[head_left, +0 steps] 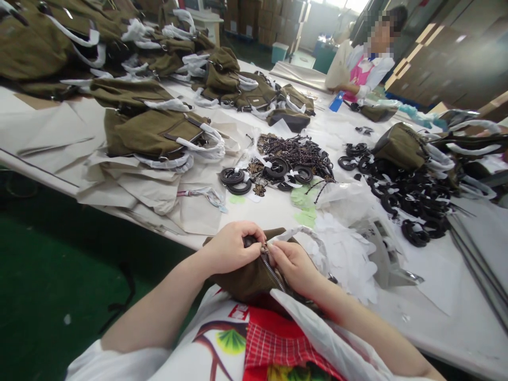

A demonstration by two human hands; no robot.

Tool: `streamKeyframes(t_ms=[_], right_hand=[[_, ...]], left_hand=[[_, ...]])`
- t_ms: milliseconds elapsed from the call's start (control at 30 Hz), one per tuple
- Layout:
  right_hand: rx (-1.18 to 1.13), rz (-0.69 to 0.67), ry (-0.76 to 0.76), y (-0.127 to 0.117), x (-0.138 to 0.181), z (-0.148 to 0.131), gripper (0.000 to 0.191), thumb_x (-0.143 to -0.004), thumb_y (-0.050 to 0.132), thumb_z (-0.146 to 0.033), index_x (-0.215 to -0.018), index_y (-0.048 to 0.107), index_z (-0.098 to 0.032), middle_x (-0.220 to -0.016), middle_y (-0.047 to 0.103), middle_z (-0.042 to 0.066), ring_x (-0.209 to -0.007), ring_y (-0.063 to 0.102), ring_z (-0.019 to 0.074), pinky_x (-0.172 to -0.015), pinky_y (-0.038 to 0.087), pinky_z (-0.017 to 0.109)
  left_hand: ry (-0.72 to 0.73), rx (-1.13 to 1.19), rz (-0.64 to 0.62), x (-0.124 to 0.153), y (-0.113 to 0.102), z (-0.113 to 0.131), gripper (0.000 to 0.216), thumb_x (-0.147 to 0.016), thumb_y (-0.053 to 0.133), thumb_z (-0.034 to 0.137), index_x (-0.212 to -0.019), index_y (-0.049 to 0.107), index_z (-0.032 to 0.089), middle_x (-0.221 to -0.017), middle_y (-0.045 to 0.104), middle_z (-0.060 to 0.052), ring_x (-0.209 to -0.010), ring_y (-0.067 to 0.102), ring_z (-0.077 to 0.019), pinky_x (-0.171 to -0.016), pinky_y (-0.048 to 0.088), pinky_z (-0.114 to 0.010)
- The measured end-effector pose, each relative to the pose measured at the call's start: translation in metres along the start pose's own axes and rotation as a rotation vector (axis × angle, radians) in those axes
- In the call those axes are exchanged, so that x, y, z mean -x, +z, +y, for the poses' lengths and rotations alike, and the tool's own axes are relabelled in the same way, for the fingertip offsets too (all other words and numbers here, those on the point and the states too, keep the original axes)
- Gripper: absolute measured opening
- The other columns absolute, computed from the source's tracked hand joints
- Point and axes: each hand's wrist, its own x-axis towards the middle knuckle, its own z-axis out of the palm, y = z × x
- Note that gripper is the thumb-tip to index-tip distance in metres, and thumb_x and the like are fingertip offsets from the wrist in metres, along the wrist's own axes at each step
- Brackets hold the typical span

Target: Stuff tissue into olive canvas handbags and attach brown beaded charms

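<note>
An olive canvas handbag (242,286) rests against my body at the table's front edge, its metal zipper (273,272) facing up. My left hand (236,246) is closed on the bag at the upper end of the zipper, thumb and forefinger pinching. From the other side, my right hand (293,264) pinches at the same zipper end. Between the fingertips shows a small metal piece (264,247), too covered to make out fully. White-wrapped handles (313,235) stick out beside and below my right hand.
Brown-black coiled straps (275,168) and braided cords (305,153) lie ahead, with more coils (413,201) at right. White paper tags (345,254) and a metal tool (384,254) sit near my right hand. Olive bags (154,132) fill the left. A co-worker (365,69) stands across the table.
</note>
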Motion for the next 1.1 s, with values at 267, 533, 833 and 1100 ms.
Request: streamKeyframes(t_ms=[267,533,833,1100], right_hand=[[-0.174,0.03,0.076,0.002,0.002,0.009,0.047,-0.095,0.042,-0.054,-0.061,0.045,-0.021,-0.052,0.039,-0.004,-0.049,0.035,0.0116,-0.048,0.029,0.026],[-0.166,0.053,0.094,0.0,0.0,0.009,0.05,-0.094,0.041,-0.059,-0.063,0.048,-0.021,-0.052,0.039,-0.004,-0.048,0.035,0.0112,-0.047,0.028,0.026],[-0.247,0.1,0.159,0.002,-0.004,0.018,0.054,-0.089,0.041,-0.067,-0.061,0.045,-0.021,-0.047,0.034,-0.006,-0.044,0.032,0.0101,-0.045,0.026,0.024],[-0.052,0.24,-0.087,-0.012,0.002,-0.003,0.03,-0.086,0.061,-0.046,-0.099,0.067,-0.02,-0.092,0.067,0.007,-0.068,0.056,0.0163,-0.066,0.045,0.028]], left_hand=[[0.158,-0.061,-0.094,-0.006,-0.007,-0.004,0.019,-0.08,0.056,0.014,-0.088,0.072,0.019,-0.092,0.072,-0.004,-0.084,0.065,-0.0167,-0.083,0.05,-0.026],[0.198,-0.086,-0.065,-0.011,-0.006,0.004,0.017,-0.083,0.058,0.015,-0.094,0.071,0.019,-0.094,0.072,-0.005,-0.089,0.064,-0.0175,-0.085,0.048,-0.028],[0.218,0.036,-0.042,-0.016,0.002,0.005,0.007,-0.08,0.065,0.017,-0.076,0.07,0.017,-0.081,0.07,-0.004,-0.079,0.064,-0.0165,-0.078,0.048,-0.027],[0.133,0.418,0.324,-0.02,0.012,0.004,0.017,-0.083,0.065,0.026,-0.07,0.067,0.015,-0.083,0.064,-0.005,-0.081,0.06,-0.0162,-0.08,0.046,-0.028]])
